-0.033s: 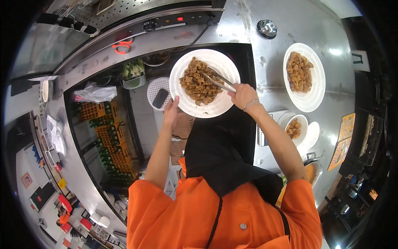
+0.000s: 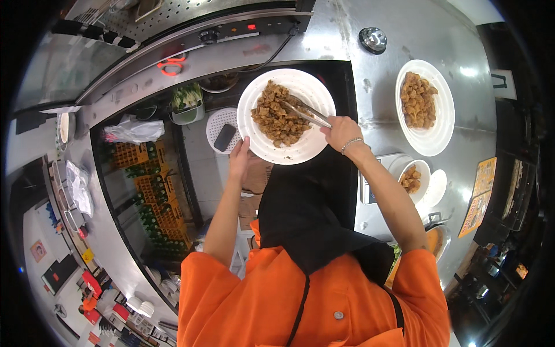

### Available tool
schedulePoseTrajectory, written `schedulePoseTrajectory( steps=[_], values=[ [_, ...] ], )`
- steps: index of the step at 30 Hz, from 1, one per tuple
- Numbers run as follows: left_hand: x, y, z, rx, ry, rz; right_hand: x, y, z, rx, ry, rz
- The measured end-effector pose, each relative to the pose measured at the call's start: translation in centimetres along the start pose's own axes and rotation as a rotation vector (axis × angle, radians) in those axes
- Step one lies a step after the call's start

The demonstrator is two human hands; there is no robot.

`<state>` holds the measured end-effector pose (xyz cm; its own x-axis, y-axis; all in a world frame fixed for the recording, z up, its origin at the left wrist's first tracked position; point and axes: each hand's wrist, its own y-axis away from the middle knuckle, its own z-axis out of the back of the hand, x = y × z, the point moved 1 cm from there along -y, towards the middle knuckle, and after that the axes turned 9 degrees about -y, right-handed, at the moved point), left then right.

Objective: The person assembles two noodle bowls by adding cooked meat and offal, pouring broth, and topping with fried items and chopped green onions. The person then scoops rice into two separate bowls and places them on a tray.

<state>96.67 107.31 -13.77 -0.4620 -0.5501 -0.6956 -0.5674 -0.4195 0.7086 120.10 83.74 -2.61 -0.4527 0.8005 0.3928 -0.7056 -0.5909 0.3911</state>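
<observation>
Head view: plate [image 2: 317, 94] between left hand [image 2: 238, 158], clamped on its rim, and right hand [image 2: 343, 135] (clamped round tongs [image 2: 314, 119])

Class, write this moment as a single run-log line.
left hand: holding white dish; right hand: holding tongs; tongs: in brown chopped food; counter: second white dish

The left hand [image 2: 239, 155] grips the rim of a white plate [image 2: 312, 143] piled with browned food [image 2: 280, 115]; the right hand [image 2: 342, 135] holds tongs [image 2: 312, 115], tips in the pile. On the steel bench [image 2: 376, 75], a second plate [image 2: 444, 110] of browned pieces [image 2: 419, 101] lies toward the outer edge, a bowl [image 2: 425, 180] near the inner edge, a bell [image 2: 373, 40] by the inner corner.
</observation>
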Motion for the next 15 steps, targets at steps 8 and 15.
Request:
schedulePoseTrajectory(
  steps=[8,15],
  values=[
    [7.8,3.7,3.4,-0.062,-0.296,0.290,0.6,0.9,-0.3,-0.046,-0.039,-0.117],
    [12.0,5.5,1.8,0.253,-1.099,0.011,-0.2,0.9,0.1,0.011,-0.071,-0.118]
  ],
)
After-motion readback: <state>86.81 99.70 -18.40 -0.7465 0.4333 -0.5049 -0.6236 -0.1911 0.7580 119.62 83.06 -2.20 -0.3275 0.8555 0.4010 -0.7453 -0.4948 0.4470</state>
